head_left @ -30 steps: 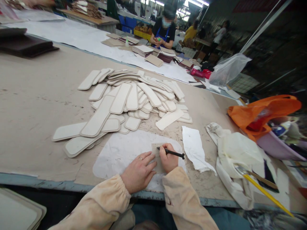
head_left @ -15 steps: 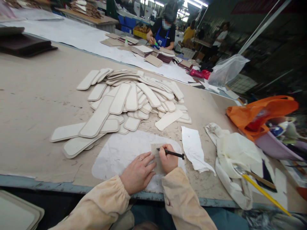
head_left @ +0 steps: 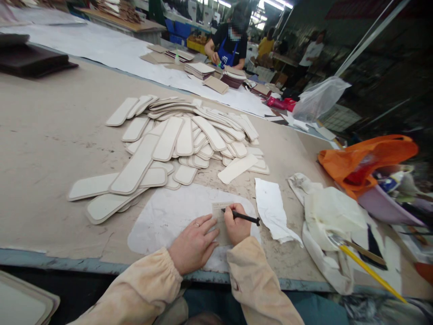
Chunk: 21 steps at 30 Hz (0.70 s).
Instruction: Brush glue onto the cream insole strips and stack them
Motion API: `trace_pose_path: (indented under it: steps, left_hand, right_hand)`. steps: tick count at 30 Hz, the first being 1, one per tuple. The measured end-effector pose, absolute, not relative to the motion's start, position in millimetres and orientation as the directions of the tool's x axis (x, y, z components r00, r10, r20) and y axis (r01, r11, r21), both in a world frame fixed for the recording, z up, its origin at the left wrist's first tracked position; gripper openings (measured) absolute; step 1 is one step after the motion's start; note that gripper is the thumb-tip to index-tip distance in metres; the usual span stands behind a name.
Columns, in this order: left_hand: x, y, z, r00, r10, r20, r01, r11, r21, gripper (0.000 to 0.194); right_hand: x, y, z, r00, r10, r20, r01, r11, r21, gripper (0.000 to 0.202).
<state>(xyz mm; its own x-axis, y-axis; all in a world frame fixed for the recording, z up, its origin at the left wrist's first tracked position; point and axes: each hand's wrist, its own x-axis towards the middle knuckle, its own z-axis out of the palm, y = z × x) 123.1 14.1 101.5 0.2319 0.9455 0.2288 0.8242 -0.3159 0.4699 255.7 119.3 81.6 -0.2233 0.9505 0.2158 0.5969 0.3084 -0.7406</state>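
My right hand [head_left: 237, 225] is closed around a black pen [head_left: 244, 217], whose tip meets a small beige slip of paper [head_left: 219, 208] bearing lines of handwriting. Flat at the slip's left edge lies my left hand [head_left: 195, 243], fingers stretched out, a ring on one of them. Under both hands is a white sheet [head_left: 158, 221] with rounded corners, near the table's front edge. Beyond it spreads a heap of cream, round-cornered strips [head_left: 186, 137], overlapping one another. A crumpled white cloth or paper piece [head_left: 273, 210] lies right of my right hand.
On the right are a bunched cream cloth [head_left: 333, 216], a yellow-handled tool [head_left: 372, 273] and a lilac basin [head_left: 382, 205] with an orange bag [head_left: 367, 155]. Dark stacked sheets [head_left: 34, 61] lie far left. Across the table, a co-worker in a blue apron [head_left: 227, 54] handles something beside stacked panels [head_left: 199, 70].
The view has shifted very slightly. Both hands keep nearly the same place, the pen still on the slip; no other clear change on the table.
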Motion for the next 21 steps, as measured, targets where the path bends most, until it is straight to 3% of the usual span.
trace_pose_path:
  steps: [7,11,14,17,21]
  left_hand:
    - [122.1,14.2,100.8,0.230,0.950,0.209,0.827,-0.304,0.473,0.031]
    - [123.3,12.9,101.8,0.251,0.941,0.227,0.854,-0.326,0.406,0.031]
    - [119.6,15.5,93.3,0.308,0.900,0.308,0.883,-0.391,0.259,0.031]
    - [108.0,28.6,70.7,0.421,0.778,0.467,0.870,-0.491,0.034,0.029]
    - [95.4,47.9,35.5,0.547,0.595,0.589,0.802,-0.575,-0.164,0.026]
  right_hand:
    - [258.1,118.4,81.5,-0.175,0.965,0.197,0.536,0.261,-0.803,0.023]
    - [272.3,131.9,81.8,-0.172,0.940,0.295,0.471,0.341,-0.813,0.028]
    - [288.0,148.5,86.0,-0.300,0.901,0.313,0.574,0.433,-0.695,0.027]
    - [299.2,160.2,96.7,-0.426,0.881,0.206,0.672,0.460,-0.580,0.037]
    - [298.9,163.7,113.2,-0.428,0.902,0.060,0.740,0.388,-0.549,0.041]
